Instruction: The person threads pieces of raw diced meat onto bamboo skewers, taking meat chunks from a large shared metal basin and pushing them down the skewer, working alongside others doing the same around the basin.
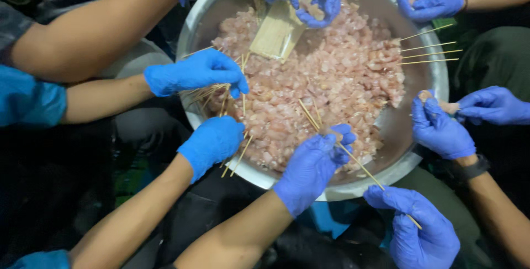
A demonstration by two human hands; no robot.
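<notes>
A large metal bowl [419, 153] holds a heap of raw pale pink meat pieces [331, 75]. My left hand [310, 165], in a blue glove, reaches over the near rim and pinches a meat piece [333, 134] against a thin wooden skewer [361, 165]. My right hand [420, 231], also gloved, grips the lower end of that same skewer just outside the bowl. The skewer's point lies over the meat heap.
Several other people's blue-gloved hands ring the bowl. One at the left [193, 73] holds a bundle of skewers, another [212, 142] rests on the near-left rim. Loose skewers [430, 51] lie on the right rim. A pale flat packet [276, 34] sits at the far side.
</notes>
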